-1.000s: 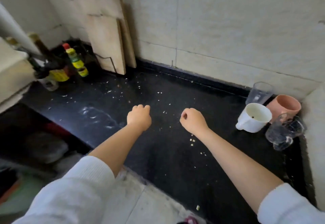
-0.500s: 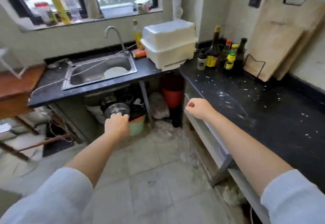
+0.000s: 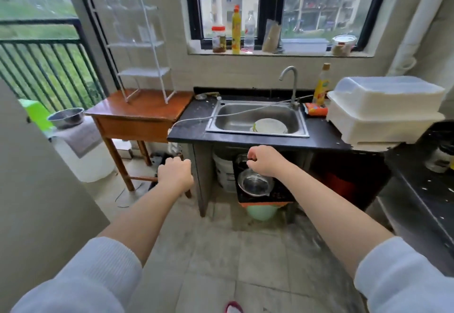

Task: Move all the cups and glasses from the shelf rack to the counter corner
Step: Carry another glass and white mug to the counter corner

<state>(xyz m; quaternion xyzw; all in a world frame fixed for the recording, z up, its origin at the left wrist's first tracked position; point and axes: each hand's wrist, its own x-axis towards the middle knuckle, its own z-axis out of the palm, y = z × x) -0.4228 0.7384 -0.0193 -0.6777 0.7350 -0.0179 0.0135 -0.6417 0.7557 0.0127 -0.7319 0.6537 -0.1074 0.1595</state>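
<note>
Now the white shelf rack (image 3: pixel 140 49) fills the upper left of the view, standing on the wooden table (image 3: pixel 145 108) beside the sink (image 3: pixel 256 121); a second ago the person faced the counter corner, where four cups and glasses were gathered, and that corner is now out of sight; the turn points to a trip back for another load; a glass or two seem to remain on the blurred upper tiers, though that is hard to tell; the left hand (image 3: pixel 175 174) and right hand (image 3: pixel 263 159) are both curled into loose fists, holding nothing, well short of the rack.
</note>
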